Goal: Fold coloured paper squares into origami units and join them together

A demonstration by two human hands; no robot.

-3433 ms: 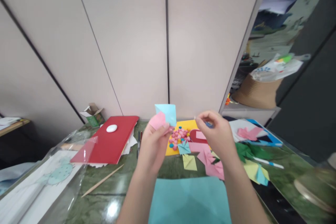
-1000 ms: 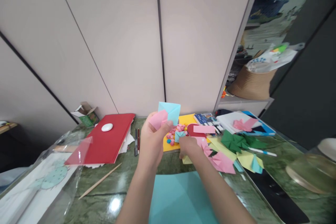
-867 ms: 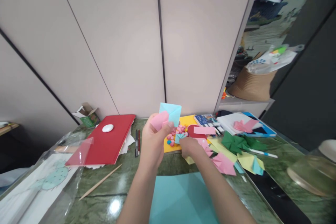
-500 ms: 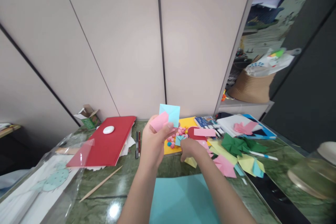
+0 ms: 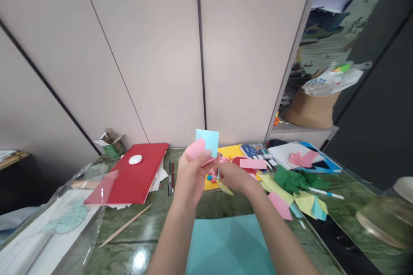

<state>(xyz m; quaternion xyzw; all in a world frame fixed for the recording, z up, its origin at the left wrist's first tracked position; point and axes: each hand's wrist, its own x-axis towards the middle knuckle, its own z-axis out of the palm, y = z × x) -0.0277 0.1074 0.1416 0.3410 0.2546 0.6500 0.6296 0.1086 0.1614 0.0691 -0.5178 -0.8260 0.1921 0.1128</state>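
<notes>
Light-blue paper (image 5: 211,141) and pink paper (image 5: 196,148) are pinched together between the thumb and fingers of the left hand (image 5: 189,174), raised above the desk (image 5: 161,215). The right hand (image 5: 238,176), its fingers curled, is just beside the left; a pale-yellow paper (image 5: 225,187) slants beneath its fingertips, though whether they grip it cannot be told. Behind lies a yellow sheet (image 5: 231,151); nearest the viewer, a teal sheet (image 5: 229,245).

A green marbled table (image 5: 159,212) bears an open box (image 5: 112,149), a red folder (image 5: 137,187), two pens (image 5: 170,180) just beside it and a wooden stick (image 5: 125,225). A teal sheet (image 5: 226,245) lies nearest; a yellow sheet (image 5: 231,151) is farther back.
</notes>
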